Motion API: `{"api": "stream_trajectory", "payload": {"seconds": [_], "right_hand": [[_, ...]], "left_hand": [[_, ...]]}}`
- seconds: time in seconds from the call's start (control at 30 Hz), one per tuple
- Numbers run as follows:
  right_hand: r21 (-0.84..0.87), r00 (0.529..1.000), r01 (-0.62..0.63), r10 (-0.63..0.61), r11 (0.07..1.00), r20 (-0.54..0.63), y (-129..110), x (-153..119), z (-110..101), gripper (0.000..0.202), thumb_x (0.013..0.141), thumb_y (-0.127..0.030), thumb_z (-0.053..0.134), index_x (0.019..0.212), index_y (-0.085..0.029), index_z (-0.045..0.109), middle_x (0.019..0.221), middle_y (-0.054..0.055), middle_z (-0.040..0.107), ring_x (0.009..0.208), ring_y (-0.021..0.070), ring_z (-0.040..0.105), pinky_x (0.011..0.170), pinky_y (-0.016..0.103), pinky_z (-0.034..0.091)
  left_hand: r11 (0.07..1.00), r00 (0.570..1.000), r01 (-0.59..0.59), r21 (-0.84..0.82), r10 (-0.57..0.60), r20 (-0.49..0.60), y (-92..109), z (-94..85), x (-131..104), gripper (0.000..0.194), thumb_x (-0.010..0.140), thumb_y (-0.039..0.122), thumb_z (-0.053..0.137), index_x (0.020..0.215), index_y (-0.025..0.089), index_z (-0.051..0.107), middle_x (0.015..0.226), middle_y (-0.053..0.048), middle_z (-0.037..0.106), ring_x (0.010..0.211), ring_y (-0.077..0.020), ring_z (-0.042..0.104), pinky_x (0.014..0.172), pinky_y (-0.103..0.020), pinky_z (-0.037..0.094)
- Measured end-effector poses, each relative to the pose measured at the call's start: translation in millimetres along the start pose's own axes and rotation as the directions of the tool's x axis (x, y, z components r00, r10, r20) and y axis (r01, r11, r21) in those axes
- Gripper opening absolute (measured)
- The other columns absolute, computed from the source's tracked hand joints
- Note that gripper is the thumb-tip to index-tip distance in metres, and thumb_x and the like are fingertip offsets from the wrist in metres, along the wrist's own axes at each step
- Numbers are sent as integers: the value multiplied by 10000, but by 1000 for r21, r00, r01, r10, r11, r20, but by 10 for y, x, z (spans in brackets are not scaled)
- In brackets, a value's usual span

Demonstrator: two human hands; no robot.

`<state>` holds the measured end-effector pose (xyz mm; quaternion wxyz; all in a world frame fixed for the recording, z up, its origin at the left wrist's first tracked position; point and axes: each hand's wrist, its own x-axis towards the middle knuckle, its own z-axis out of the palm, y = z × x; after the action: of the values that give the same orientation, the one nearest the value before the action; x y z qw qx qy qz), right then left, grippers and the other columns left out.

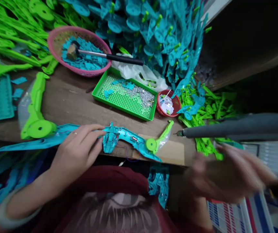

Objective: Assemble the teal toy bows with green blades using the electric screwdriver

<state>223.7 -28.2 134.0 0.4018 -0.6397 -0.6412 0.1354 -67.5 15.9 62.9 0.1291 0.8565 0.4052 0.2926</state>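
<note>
On the front of the table lies a blue plastic toy bow (126, 133), its hollow inner side with thin wires facing up. A green limb with a round hub (41, 128) is at its left end, and a smaller green limb (151, 144) is at its right. My left hand (77, 145) grips the bow left of its middle, fingers curled over the body. My right hand (233, 171) is off to the right, smeared by motion. Just above it is a dark grey powered screwdriver (226, 127), bit pointing left; I cannot make out whether the hand touches it.
Behind the bow stand a green tray (124, 111) with many small screws, a small red basket (160, 111) and a pink basket (56, 60) of blue pieces. Across the pink basket lies a hammer (92, 53). Blue parts (139, 26) and green parts (7, 29) are heaped behind.
</note>
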Motion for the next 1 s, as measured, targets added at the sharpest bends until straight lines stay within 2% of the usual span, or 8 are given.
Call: {"api": "stream_trajectory", "payload": {"seconds": [0.07,0.13,0.2,0.27,0.5,0.7,0.87,1.0], "right_hand": [[-118,940,262,-226,958,255,-159,94,306,222,966,-244,576,1174,-273,644,1179,88,635,1154,275,580,964,463,533],[-216,727,584,-386,783,568,-198,299,693,216,959,-170,558,1157,-169,642,1260,152,612,1188,308,531,948,490,521],[-221,575,700,-353,679,738,-132,508,1014,169,983,-164,500,976,-111,661,1166,192,628,1127,317,530,853,451,525],[-218,530,716,-314,663,787,-26,615,1168,214,996,-165,466,879,-116,639,1049,180,638,1039,296,536,801,418,506],[-5,812,370,-320,929,487,121,235,865,103,1002,-184,475,939,-196,556,852,45,624,805,176,549,721,308,458],[-134,731,619,-504,774,461,152,-180,860,110,980,-135,510,1022,-183,600,865,69,700,818,215,574,717,362,452],[-53,875,343,-299,938,382,192,-111,943,254,1033,-248,475,1274,-191,531,960,73,691,827,182,636,715,314,512],[-128,728,517,-357,846,585,116,169,974,164,1036,-246,463,1114,-181,591,1013,86,652,862,183,621,708,295,488]], "left_hand": [[999,999,34,-34,-33,33,-118,0,24,150,966,140,541,1103,130,602,1169,-153,661,1102,-300,644,945,-462,528],[997,998,32,-69,-28,63,-156,69,78,133,967,140,517,1082,141,583,1149,-141,650,1105,-296,636,953,-456,527],[995,997,41,-92,-35,70,-153,136,124,126,959,129,498,1065,152,563,1131,-131,640,1093,-288,633,948,-448,528],[991,997,53,-126,-46,58,-148,167,147,128,953,119,488,1058,163,546,1120,-122,636,1083,-276,633,936,-431,532],[972,987,-26,-235,63,149,-144,266,257,447,936,204,625,1358,184,479,1269,-116,662,1159,-280,625,962,-444,532],[947,994,52,-317,-19,109,-184,357,353,128,957,166,554,1068,191,612,953,-41,733,843,-206,720,746,-333,572],[981,1000,13,-193,-11,15,-110,393,312,101,961,158,522,1039,204,566,884,-20,748,765,-191,740,660,-284,556],[998,998,-41,41,43,-53,-28,433,305,109,975,144,489,1045,201,550,857,-35,742,718,-206,717,643,-305,527]]}}
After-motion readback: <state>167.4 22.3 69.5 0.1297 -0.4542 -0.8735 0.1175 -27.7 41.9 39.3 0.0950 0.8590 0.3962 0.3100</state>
